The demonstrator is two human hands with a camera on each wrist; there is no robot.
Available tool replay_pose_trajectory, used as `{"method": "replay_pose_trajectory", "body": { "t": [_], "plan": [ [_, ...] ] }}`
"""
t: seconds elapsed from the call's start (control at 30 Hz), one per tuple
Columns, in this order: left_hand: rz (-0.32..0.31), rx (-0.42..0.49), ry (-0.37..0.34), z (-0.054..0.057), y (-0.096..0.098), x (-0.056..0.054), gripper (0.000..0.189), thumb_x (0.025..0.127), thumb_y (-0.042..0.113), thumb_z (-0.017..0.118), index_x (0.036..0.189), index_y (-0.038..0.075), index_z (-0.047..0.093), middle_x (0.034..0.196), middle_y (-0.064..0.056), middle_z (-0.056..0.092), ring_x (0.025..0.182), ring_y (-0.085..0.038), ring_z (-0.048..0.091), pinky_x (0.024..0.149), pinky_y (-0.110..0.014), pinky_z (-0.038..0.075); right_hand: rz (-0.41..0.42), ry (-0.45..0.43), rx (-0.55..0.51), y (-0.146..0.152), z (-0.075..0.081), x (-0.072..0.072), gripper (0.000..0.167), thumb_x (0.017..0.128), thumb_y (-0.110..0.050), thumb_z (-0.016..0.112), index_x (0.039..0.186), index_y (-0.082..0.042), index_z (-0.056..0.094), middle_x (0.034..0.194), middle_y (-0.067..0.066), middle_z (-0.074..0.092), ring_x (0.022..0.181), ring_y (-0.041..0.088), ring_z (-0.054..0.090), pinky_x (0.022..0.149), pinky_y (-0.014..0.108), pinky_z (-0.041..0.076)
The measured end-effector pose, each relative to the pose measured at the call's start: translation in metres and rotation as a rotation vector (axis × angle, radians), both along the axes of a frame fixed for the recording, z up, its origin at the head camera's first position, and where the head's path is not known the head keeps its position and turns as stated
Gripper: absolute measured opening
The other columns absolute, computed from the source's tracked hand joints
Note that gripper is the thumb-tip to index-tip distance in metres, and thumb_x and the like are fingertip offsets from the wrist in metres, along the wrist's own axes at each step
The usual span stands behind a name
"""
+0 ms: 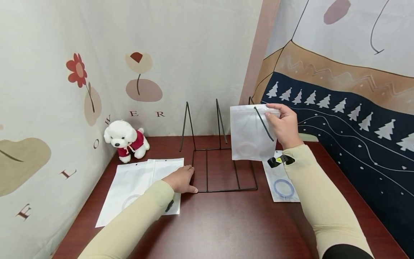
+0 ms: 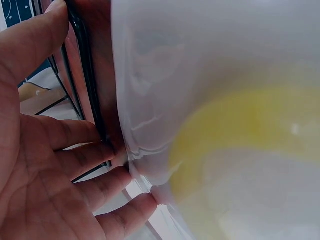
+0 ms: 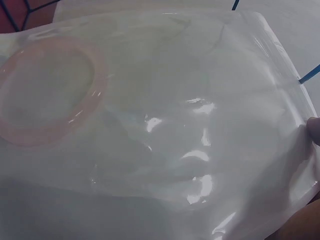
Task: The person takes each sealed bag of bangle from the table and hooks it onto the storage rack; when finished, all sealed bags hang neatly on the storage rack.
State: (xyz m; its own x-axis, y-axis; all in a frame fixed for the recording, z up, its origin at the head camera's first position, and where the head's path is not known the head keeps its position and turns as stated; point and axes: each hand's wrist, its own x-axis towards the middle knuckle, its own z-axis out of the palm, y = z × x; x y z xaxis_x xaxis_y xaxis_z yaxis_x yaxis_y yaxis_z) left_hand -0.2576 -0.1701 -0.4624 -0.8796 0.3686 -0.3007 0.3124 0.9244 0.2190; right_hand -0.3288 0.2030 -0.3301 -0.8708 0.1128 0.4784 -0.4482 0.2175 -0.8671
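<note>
My right hand [image 1: 284, 126] pinches the top right corner of a clear-fronted zip bag [image 1: 247, 133], with the thumb in front. A prong [image 1: 263, 124] of the black wire rack pokes out through the bag's top. Inside the bag lies a pale pink ring [image 3: 97, 95], seen in the right wrist view. My left hand [image 1: 182, 179] rests at the left edge of the rack [image 1: 207, 172], its fingers extended against the wire. Beside it are flat white bags [image 1: 139, 176]; the left wrist view shows a yellow ring [image 2: 220, 122] in one.
Another bag with a blue ring [image 1: 276, 188] lies right of the rack, partly under my right forearm. A white toy dog [image 1: 121, 133] in a red top sits at the back left. Two bare prongs [image 1: 218, 120] rise from the rack. Printed cloth [image 1: 194, 54] encloses the brown table [image 1: 226, 223].
</note>
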Motion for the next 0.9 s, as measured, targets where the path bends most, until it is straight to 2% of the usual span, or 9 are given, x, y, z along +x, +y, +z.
{"method": "replay_pose_trajectory", "body": {
  "t": [0.33, 0.6, 0.67, 0.9],
  "plan": [
    [0.007, -0.003, 0.0, -0.003, -0.001, 0.0, 0.095, 0.093, 0.048, 0.08, 0.159, -0.008, 0.038, 0.167, -0.027, 0.034, 0.157, -0.043, 0.031, 0.128, -0.051, 0.03, 0.0, -0.033, 0.017, -0.002, 0.003, -0.012, 0.028, 0.103, -0.01, 0.067, 0.131, -0.012, 0.073, 0.133, 0.007, 0.069, 0.108, 0.018, 0.066, 0.089, 0.025, 0.059],
    [0.01, -0.009, 0.004, -0.001, 0.001, 0.001, 0.095, 0.093, 0.049, 0.08, 0.159, -0.007, 0.039, 0.167, -0.027, 0.034, 0.156, -0.042, 0.032, 0.128, -0.051, 0.031, 0.006, -0.086, 0.024, -0.003, 0.006, -0.021, 0.03, 0.105, -0.016, 0.066, 0.134, -0.015, 0.071, 0.141, 0.007, 0.063, 0.116, 0.023, 0.062, 0.104, 0.051, 0.057],
    [0.01, -0.009, 0.007, -0.001, 0.001, 0.002, 0.095, 0.093, 0.048, 0.08, 0.158, -0.008, 0.039, 0.167, -0.027, 0.035, 0.156, -0.043, 0.032, 0.127, -0.051, 0.031, 0.011, -0.096, 0.015, -0.003, 0.007, -0.022, 0.03, 0.105, -0.016, 0.066, 0.135, -0.016, 0.071, 0.142, 0.006, 0.062, 0.118, 0.023, 0.062, 0.104, 0.051, 0.056],
    [0.013, -0.013, 0.009, -0.002, 0.002, 0.002, 0.095, 0.093, 0.048, 0.08, 0.159, -0.007, 0.039, 0.167, -0.026, 0.035, 0.156, -0.042, 0.032, 0.128, -0.051, 0.031, 0.02, -0.115, 0.0, -0.005, 0.009, -0.028, 0.031, 0.105, -0.017, 0.066, 0.135, -0.017, 0.071, 0.143, 0.004, 0.061, 0.119, 0.021, 0.06, 0.096, 0.038, 0.056]
  ]
}}
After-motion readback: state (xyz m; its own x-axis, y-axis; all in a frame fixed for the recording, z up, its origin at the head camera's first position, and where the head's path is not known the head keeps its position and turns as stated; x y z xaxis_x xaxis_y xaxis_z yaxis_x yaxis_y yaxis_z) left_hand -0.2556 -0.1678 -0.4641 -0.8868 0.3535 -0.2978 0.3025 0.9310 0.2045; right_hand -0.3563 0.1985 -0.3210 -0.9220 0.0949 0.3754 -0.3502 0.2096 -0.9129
